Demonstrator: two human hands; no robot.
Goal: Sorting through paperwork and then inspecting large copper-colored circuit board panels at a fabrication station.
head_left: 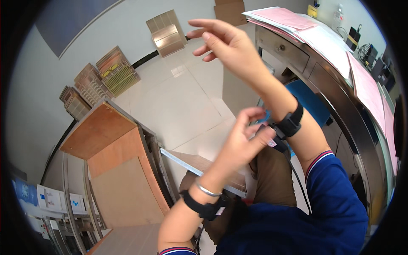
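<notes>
My right arm reaches up and forward, and my right hand point(231, 46) is raised, its fingers loosely bent and apart, holding nothing. A black strap with a small device point(291, 123) goes round my right wrist. Close below that strap is my left hand point(242, 142), slightly blurred, with thumb and curved fingers apart. Its thumb overlaps a small black box point(276, 142); whether they touch, I cannot tell. A small blue thing point(264, 116) shows by the left fingertips, its kind unclear. My left wrist wears a silver bangle point(207, 190) and a black strap point(199, 206).
A silver-edged panel point(195, 161) lies near my knees. At left stands a wooden cabinet or cart point(123, 170). Patterned panels point(114, 72) lean by the wall. On my right, a metal desk point(314, 63) carries pink and white papers point(323, 38); a blue seat point(310, 102) is beneath.
</notes>
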